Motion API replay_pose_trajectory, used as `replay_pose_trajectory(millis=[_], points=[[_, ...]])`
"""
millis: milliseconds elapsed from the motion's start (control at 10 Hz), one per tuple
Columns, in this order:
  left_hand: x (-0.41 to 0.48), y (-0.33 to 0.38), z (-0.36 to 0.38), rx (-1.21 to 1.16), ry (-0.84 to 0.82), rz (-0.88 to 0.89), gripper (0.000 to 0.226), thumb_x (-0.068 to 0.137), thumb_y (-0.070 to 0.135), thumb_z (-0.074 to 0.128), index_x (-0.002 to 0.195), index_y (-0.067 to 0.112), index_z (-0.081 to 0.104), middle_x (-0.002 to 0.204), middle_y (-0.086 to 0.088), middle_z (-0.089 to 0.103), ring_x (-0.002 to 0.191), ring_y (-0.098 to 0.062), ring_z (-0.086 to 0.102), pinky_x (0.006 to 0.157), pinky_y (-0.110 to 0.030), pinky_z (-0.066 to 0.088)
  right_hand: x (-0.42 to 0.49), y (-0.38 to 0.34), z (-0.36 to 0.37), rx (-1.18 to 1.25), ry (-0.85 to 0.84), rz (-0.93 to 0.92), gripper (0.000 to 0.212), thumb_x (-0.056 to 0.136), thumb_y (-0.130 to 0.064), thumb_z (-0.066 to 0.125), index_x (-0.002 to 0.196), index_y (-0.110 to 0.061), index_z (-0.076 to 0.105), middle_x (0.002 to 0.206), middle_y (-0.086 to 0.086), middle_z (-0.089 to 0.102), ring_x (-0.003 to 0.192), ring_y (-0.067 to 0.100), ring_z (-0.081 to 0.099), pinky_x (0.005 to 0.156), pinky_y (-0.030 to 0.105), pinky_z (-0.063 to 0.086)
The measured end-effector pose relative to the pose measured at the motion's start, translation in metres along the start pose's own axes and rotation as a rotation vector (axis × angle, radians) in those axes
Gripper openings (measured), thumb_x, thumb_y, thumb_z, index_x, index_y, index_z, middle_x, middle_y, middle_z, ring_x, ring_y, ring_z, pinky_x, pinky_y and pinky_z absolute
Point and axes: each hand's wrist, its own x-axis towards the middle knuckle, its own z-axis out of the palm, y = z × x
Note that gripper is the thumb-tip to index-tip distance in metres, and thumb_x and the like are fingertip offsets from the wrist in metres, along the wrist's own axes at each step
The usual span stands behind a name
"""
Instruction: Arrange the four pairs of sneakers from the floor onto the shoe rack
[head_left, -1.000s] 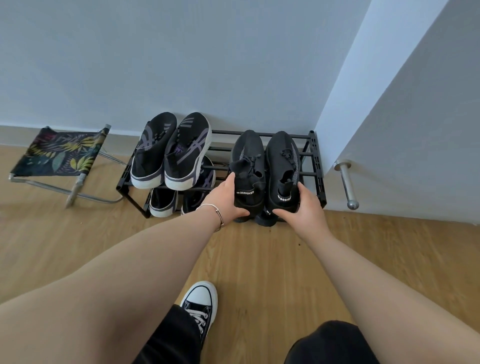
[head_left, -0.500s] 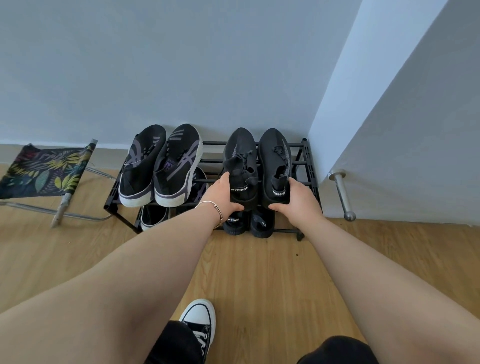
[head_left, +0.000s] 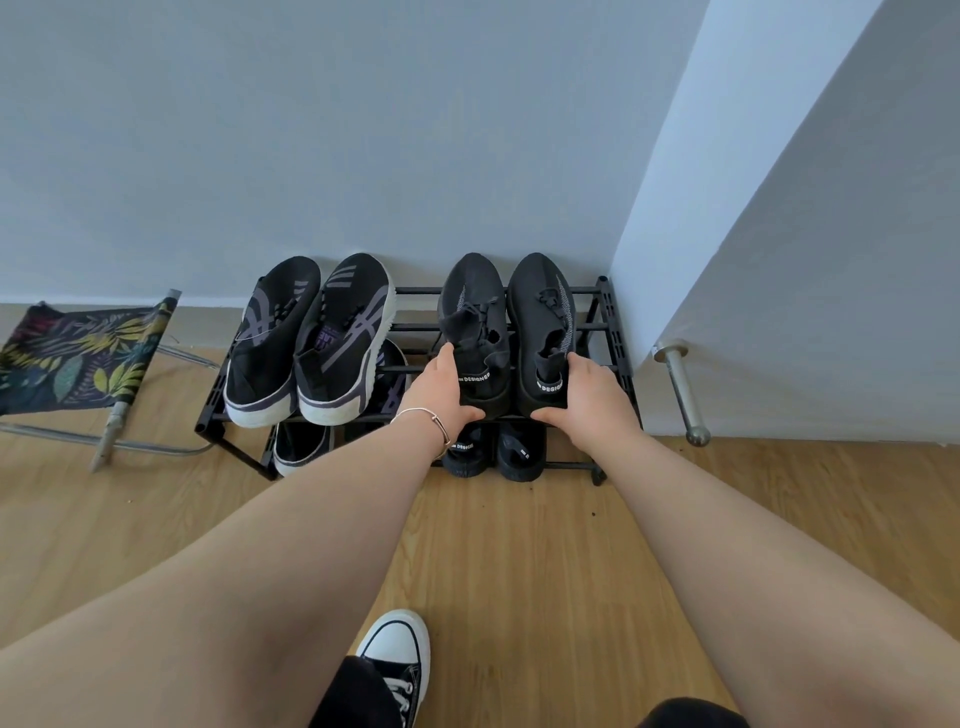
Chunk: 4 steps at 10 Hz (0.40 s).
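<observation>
Currently my left hand (head_left: 445, 397) and right hand (head_left: 587, 395) each clasp one heel of the black knit pair (head_left: 511, 332), seating both soles squarely on the upper bars of the shoe rack (head_left: 608, 332), toes toward the wall. Just beside it sits the purple-striped pair (head_left: 311, 343); two more pairs occupy the lower tier. A folding stool (head_left: 83, 353) stands well clear on the left, and the wall-mounted door stop (head_left: 680, 389) flanks the rack's right end.
</observation>
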Motion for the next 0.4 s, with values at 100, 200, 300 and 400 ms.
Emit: replay_pose_trajectory(millis=[100,200,300,400], points=[[-0.006,0.009,-0.002,0.063,0.016,-0.005,0.108,0.086,0.026,0.077,0.159,0.011,0.000,0.162,-0.012,0.027,0.140,-0.031,0.043,0.108,-0.042,0.041,-0.003,-0.002,-0.003,-0.114,0.009,-0.022,0.077,0.078,-0.056,0.077,0.134,-0.010,0.047,0.134,0.009,0.057,0.125,0.029,0.050,0.101,0.041,0.047],[-0.012,0.014,-0.003,0.107,0.045,-0.014,0.108,0.088,0.026,0.075,0.159,0.009,-0.006,0.163,-0.012,0.021,0.140,-0.031,0.042,0.107,-0.042,0.042,-0.007,-0.004,-0.005,-0.191,0.033,-0.040,0.085,0.082,-0.060,0.071,0.141,-0.008,0.040,0.139,0.010,0.055,0.128,0.029,0.048,0.103,0.039,0.046],[-0.027,0.020,-0.006,0.166,0.070,-0.043,0.104,0.091,0.027,0.071,0.158,0.009,-0.006,0.164,-0.015,0.015,0.144,-0.032,0.034,0.109,-0.043,0.039,-0.020,-0.014,-0.018,-0.200,0.067,-0.080,0.097,0.086,-0.057,0.068,0.154,-0.005,0.024,0.150,0.012,0.045,0.135,0.030,0.044,0.108,0.041,0.043],[-0.034,0.024,-0.017,0.250,0.139,0.000,0.097,0.094,0.031,0.067,0.158,0.008,-0.002,0.165,-0.019,0.011,0.151,-0.033,0.020,0.116,-0.043,0.031,-0.029,-0.021,-0.029,-0.196,0.151,-0.139,0.098,0.088,-0.056,0.064,0.157,-0.004,0.017,0.156,0.013,0.038,0.141,0.031,0.039,0.114,0.041,0.038]])
